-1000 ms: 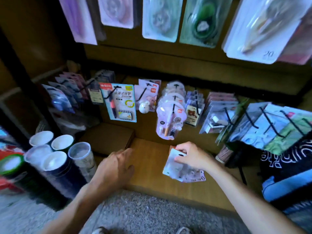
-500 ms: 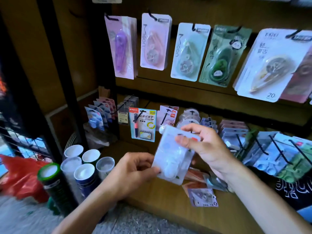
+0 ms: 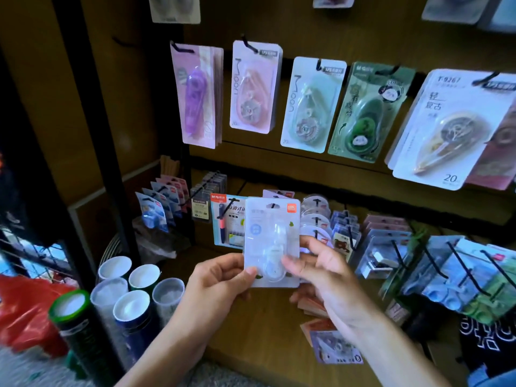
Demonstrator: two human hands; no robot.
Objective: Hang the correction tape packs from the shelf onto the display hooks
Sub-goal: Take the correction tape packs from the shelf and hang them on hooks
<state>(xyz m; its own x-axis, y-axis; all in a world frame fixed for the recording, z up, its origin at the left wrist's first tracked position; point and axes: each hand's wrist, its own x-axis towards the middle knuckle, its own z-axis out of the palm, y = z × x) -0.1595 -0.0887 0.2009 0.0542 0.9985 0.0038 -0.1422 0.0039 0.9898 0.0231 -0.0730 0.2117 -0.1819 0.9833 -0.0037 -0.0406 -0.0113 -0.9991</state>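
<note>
Correction tape pack (image 3: 272,241) held upright at picture centre, in front of the lower row of hooks. Gripped from both sides: left hand (image 3: 220,286) at 8 o'clock of the pack, thumb pinching the lower left corner; right hand (image 3: 318,272) at 4 o'clock, thumb and fingers curled round the lower right edge. Top edge and hang slot free, nothing touching them.

Open room mostly low and central: bare wooden shelf (image 3: 268,325) below the hands, with more packs on the shelf (image 3: 333,344) lying flat at 5 o'clock, near the right wrist. Tight at 12 o'clock of the pack, where the M&G pen card (image 3: 226,219) and round clear packs (image 3: 315,216) hang just behind. Crowded at 3 o'clock by black display hooks (image 3: 458,261) pointing outward, loaded with blister cards. Bounded at 9 o'clock by a black upright post (image 3: 92,152), with capped tubes (image 3: 131,291) standing at 8 o'clock beside the left forearm. Upper row at 12 to 2 o'clock filled with hanging cards: purple (image 3: 198,96), pink (image 3: 255,88), pale green (image 3: 311,104), dark green (image 3: 368,113), large white (image 3: 449,127).

Pack itself: pale, nearly white card, rounded corners, clear blister over a whitish dispenser, small orange logo at top right, blue round sticker at left, tiny green leaf marks. Print too blurred to read.
</note>
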